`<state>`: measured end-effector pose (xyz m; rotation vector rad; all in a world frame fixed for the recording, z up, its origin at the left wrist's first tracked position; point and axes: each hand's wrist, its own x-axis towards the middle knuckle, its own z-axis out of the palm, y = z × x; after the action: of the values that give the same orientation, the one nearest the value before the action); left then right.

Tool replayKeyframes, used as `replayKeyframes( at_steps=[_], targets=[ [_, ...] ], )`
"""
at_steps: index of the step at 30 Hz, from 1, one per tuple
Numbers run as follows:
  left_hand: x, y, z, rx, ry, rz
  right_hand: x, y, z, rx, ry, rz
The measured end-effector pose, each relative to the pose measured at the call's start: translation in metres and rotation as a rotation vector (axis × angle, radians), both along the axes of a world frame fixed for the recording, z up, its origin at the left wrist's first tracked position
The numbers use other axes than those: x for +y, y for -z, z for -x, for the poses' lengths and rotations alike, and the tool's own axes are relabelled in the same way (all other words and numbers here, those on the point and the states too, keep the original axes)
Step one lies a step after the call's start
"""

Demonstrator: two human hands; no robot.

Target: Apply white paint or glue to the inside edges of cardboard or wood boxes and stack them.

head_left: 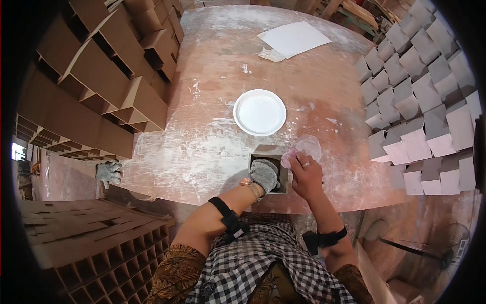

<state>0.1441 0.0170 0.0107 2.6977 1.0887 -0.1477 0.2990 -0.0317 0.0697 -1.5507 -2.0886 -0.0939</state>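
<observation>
My left hand (264,175), in a grey work glove, reaches into a small open-topped brown box (283,177) at the table's near edge. Its fingers are hidden, so I cannot tell how they are bent. A flap (269,149) stands out on the box's far side. My right hand (307,175), bare with a ring, is closed in a pinch on a small pink crumpled piece (289,158) by the box's right rim; its material is unclear. Just beyond that hand lies a thin translucent round sheet or lid (310,147). Further off, a round white dish (259,112) holds something white.
Stacked brown boxes (96,76) line the left side, and grey-white boxes (420,101) rise on the right. A white sheet (294,39) lies at the far end of the stained table (202,121). Another grey glove (108,173) rests on the left edge. A fan (450,248) stands lower right.
</observation>
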Motion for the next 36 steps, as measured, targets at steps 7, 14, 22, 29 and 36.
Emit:
replayKeyframes(
  at_steps=[7,14,22,29,36],
  targets=[
    [-0.003,0.004,0.0,-0.028,-0.034,-0.045,-0.073,0.016,0.008,-0.128,-0.12,-0.137],
    [0.0,-0.003,-0.001,-0.037,0.0,0.005,0.004,0.031,-0.009,-0.06,-0.026,-0.285],
    [-0.002,-0.002,0.0,0.028,-0.031,-0.036,-0.092,0.027,0.009,0.112,-0.073,-0.152],
    [0.001,0.022,0.002,-0.051,0.038,-0.031,0.0,0.028,-0.008,0.114,0.049,-0.094],
    [-0.001,0.016,0.0,0.026,-0.019,-0.005,-0.068,0.025,0.008,0.052,-0.021,-0.049]
  ],
)
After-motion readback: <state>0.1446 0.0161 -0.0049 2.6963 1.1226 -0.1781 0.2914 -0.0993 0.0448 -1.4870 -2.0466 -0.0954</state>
